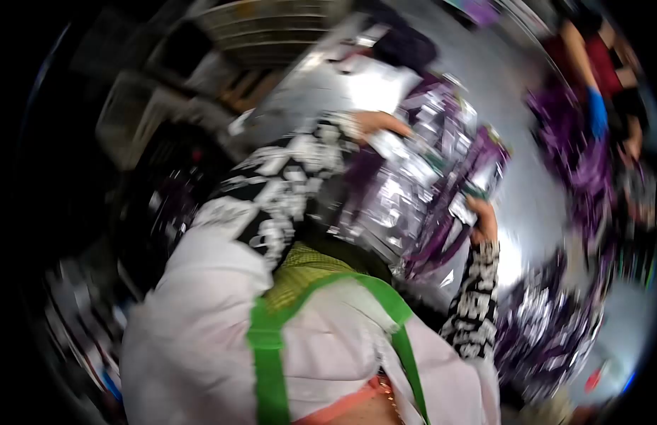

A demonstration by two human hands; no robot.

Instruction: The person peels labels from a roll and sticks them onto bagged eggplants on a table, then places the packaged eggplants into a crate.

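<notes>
Your two hands met the packets (pixel 396 205) at the near part of the metal bench (pixel 523 106), where shiny purple-and-clear wraps lay in a loose bunch before your body; whether all rested on the bench or some were lifted could not be made out. Your left hand (pixel 382 124) reached over the upper left of the bunch, fingers touching it, though blur hid whether they gripped. Your right hand (pixel 486 221) appeared narrowed on the edge of the right packet (pixel 479 166), beside a small white piece. The handling seemed to be under way: no packet could be identified as finished, and how many remained could not be judged. By count, three groups of purple wraps showed: the bunch at your hands, a pile (pixel 548 326) at lower right, and a cluster (pixel 573 156) near a co-worker's one visible blue glove (pixel 597 113). Your bunch comprised at least two packets; overlap and smearing prevented an exact figure in any group. One dark bundle (pixel 406 46) lay farther along the bench, and at least one slatted crate (pixel 268 25) stood beyond its left edge.
</notes>
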